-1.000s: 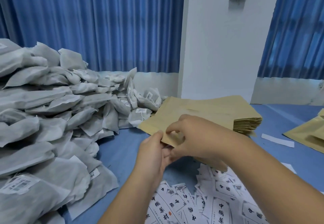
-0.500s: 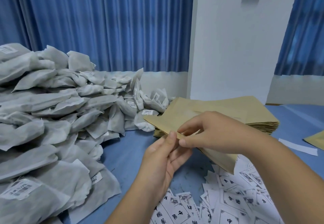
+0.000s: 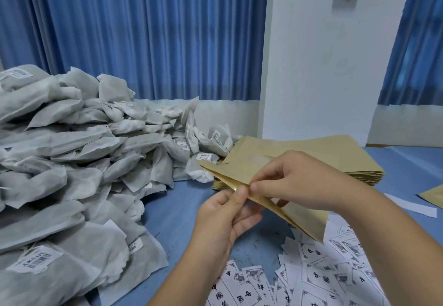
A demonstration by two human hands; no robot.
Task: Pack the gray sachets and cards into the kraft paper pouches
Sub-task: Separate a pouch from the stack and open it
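Midair, left hand (image 3: 223, 219) and right hand (image 3: 296, 181) each pinch the flat tan kraft pouch (image 3: 306, 219).

Gray sachets (image 3: 72, 152), tan pouch (image 3: 242, 169), blue curtain (image 3: 143, 35), blue table (image 3: 177, 212)

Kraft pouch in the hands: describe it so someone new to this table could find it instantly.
On the blue table, right of the gray sachet heap, lies a stack of kraft pouches. Just in front of it is one kraft pouch, the only one held off the table, pinched at its edge by the left hand and right hand.
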